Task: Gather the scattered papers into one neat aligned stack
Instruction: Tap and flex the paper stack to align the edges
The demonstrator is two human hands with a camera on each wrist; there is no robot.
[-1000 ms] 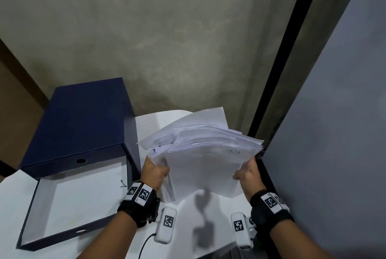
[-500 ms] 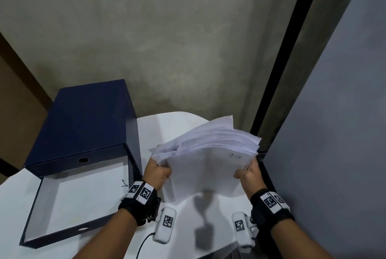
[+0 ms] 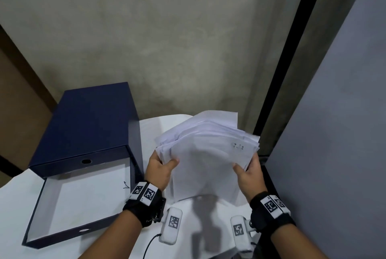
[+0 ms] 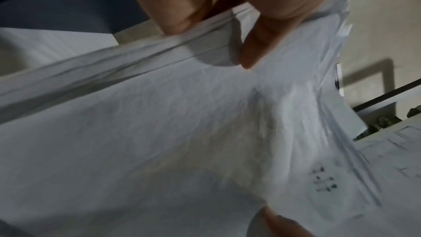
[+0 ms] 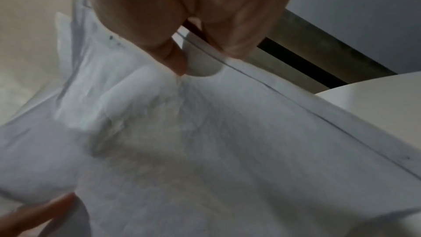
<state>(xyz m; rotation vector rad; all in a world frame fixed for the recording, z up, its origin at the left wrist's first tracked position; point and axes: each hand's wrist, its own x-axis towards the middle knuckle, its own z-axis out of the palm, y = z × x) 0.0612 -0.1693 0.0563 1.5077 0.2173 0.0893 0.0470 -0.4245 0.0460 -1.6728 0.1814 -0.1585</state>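
A bundle of white papers (image 3: 205, 160) stands tilted over the white table (image 3: 98, 246), its lower edge near the tabletop. The sheets fan out unevenly at the top. My left hand (image 3: 161, 164) grips the bundle's left edge, thumb on the front sheet. My right hand (image 3: 247, 170) grips the right edge the same way. In the left wrist view the papers (image 4: 182, 141) fill the frame with my left hand (image 4: 218, 30) pinching their edge. In the right wrist view my right hand (image 5: 196, 49) pinches the papers (image 5: 205, 150).
A dark blue file box (image 3: 87, 125) stands at the left with its flap (image 3: 81, 206) folded open onto the table. A grey panel (image 3: 334, 133) rises close on the right, past a black vertical strip (image 3: 282, 70). A bare wall (image 3: 167, 39) is behind.
The bundle has drawn together: the loose sheets fanning out to the left have slid in toward the rest. Both hands keep their grip on the side edges.
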